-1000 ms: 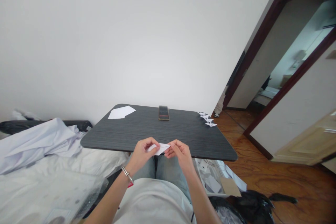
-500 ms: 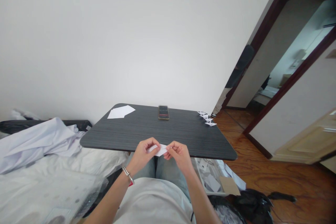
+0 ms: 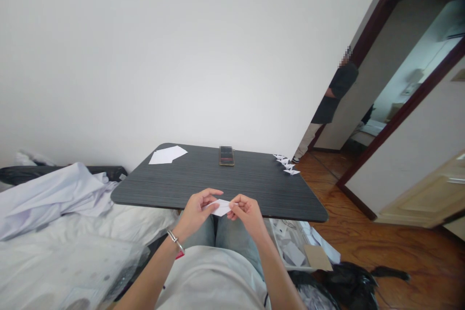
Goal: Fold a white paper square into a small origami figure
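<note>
A small folded piece of white paper (image 3: 221,207) is pinched between my two hands at the near edge of the dark table (image 3: 203,181). My left hand (image 3: 199,209) grips its left end with the thumb on top, the index finger stretched out above it. At the other end, my right hand (image 3: 245,210) pinches the paper's tip between thumb and fingers. Several small folded white paper figures (image 3: 290,168) stand in a row at the table's right edge. Flat white paper sheets (image 3: 167,155) lie at the far left corner.
A phone (image 3: 226,156) lies near the table's back edge, by the white wall. Rumpled bedding (image 3: 83,203) is at left. Below right are a box of papers (image 3: 290,247) and a black bag (image 3: 350,283). Another person (image 3: 334,94) stands by the doorway.
My left index finger has lifted and straightened off the folded paper, showing more of it. By the doorway, the other person has come further into view from behind the wall's edge.
</note>
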